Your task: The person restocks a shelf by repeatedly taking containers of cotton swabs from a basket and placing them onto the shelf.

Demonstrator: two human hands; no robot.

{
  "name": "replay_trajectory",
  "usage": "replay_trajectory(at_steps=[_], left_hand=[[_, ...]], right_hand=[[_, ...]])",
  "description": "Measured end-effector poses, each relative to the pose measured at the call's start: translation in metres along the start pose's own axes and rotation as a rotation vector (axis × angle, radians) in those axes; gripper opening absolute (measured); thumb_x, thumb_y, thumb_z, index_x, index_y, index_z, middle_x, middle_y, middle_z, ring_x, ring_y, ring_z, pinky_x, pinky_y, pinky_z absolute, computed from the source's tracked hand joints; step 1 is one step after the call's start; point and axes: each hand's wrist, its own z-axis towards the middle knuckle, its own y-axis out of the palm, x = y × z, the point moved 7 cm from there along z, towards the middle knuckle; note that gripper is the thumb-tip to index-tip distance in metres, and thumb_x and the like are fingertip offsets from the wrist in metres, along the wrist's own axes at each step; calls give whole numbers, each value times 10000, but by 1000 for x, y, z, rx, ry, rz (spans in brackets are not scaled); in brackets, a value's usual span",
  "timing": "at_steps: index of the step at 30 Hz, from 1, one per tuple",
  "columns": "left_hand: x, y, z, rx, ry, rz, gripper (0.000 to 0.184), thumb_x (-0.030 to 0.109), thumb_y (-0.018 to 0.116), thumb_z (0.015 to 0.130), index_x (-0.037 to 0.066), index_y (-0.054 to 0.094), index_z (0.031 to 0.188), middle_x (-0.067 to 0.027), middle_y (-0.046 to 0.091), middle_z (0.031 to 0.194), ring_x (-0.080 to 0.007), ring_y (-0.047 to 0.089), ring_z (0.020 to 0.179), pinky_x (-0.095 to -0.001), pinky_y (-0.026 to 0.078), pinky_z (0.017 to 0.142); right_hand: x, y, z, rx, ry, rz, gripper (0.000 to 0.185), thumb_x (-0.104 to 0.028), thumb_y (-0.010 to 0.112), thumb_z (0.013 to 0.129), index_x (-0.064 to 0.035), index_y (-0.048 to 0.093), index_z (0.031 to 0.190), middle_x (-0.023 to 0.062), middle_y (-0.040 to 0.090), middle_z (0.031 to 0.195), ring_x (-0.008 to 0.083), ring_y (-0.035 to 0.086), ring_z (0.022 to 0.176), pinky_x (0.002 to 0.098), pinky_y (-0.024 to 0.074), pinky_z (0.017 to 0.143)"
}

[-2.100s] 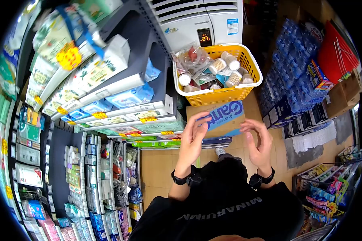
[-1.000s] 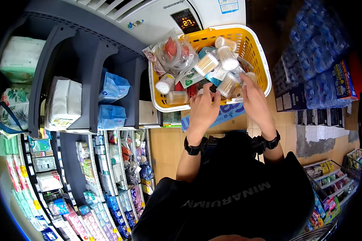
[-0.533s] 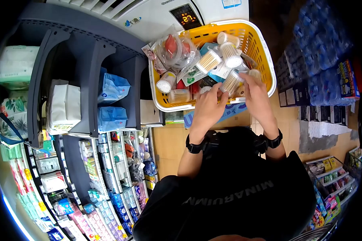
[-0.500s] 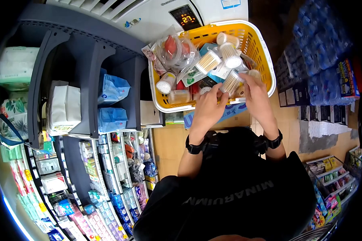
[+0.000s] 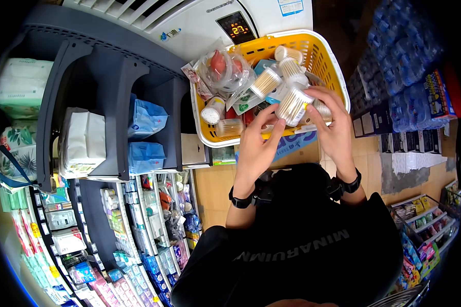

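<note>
Between my two hands is a clear tub of cotton swabs (image 5: 293, 105), tilted, over the front rim of the yellow basket (image 5: 325, 59). My left hand (image 5: 258, 140) has its thumb and fingers on the tub's left side. My right hand (image 5: 333, 123) grips its right side, thumb near a small yellow mark. Around it in the basket lie several more swab tubs (image 5: 266, 82) and clear-wrapped packs with red parts (image 5: 218, 65). The basket stands on a cardboard box with a blue printed band (image 5: 292, 146), partly hidden by my hands.
Grey shelving (image 5: 115, 97) with tissue packs (image 5: 84, 140) and blue packs (image 5: 147, 118) is on the left. A white appliance (image 5: 200, 25) stands behind the basket. Wrapped bottles (image 5: 404, 56) are stacked at the right, above a snack rack (image 5: 425, 225).
Both hands have closed around a swab tub and raised it slightly from the pile. Earlier, they came up from in front of my body to the basket, and the view moved closer to it.
</note>
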Motion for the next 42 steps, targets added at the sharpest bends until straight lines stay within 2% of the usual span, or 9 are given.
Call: replay_trajectory(at_steps=[6,13,16,21,25,33,37,40,42], left_hand=[[10,-3,-10,6,71,-65,363,155,691,1011,-1,627,1332,-179,750,1103,-230,732,1028,-339,557,896],[5,-14,-15,16,16,-103,363,157,768,957,-2,643,1259,-146,755,968,-235,747,949,-347,571,854],[8,-13,-17,-59,-19,-20,515,168,861,869,8,630,1301,-168,731,1113,-250,734,1024,-358,571,882],[27,-16,-20,-6,222,-195,855,61,922,772,28,494,1511,-157,517,1473,-237,627,1241,-385,544,1021],[28,-15,-21,-43,412,-46,842,76,917,770,75,515,1510,-159,534,1441,-283,626,1228,-408,561,995],[13,-18,-21,0,191,-530,803,-27,886,788,64,479,1474,-99,506,1428,-234,614,1253,-374,547,1029],[20,-24,-22,34,230,-524,821,-94,833,817,4,393,1503,-166,527,1429,-259,621,1273,-407,543,1071],[16,-24,-23,29,193,-546,810,-59,866,799,55,442,1480,-94,533,1421,-226,614,1260,-384,542,1035],[20,-26,-24,59,229,-488,817,-88,838,816,0,400,1500,-165,539,1419,-261,620,1273,-413,545,1070]], right_hand=[[5,17,-8,-34,251,440,407,-46,659,1007,-63,584,1407,140,541,1462,261,616,1266,345,573,998],[-4,21,-13,43,197,547,529,-39,702,982,-22,478,1461,151,547,1465,249,627,1234,364,527,1054],[-9,18,-12,37,108,553,529,-21,727,958,-15,493,1432,161,587,1420,229,628,1221,372,494,1082],[-12,26,-14,-153,128,583,491,-11,735,943,21,526,1386,158,649,1331,218,628,1230,365,486,1081],[-19,27,-15,-193,71,581,471,-10,736,941,31,541,1368,168,639,1348,246,630,1255,369,482,1085],[-25,27,-19,-236,16,736,542,-61,645,988,19,430,1479,208,511,1490,296,516,1394,439,411,1149],[-27,24,-21,-248,12,701,567,-96,652,990,19,414,1491,213,516,1478,285,521,1379,443,414,1140],[-25,25,-22,-244,10,700,575,-81,657,983,22,412,1493,218,520,1468,275,532,1361,433,417,1135],[-25,26,-22,-225,0,712,576,-70,658,980,24,412,1493,214,526,1461,271,530,1366,436,417,1137]])
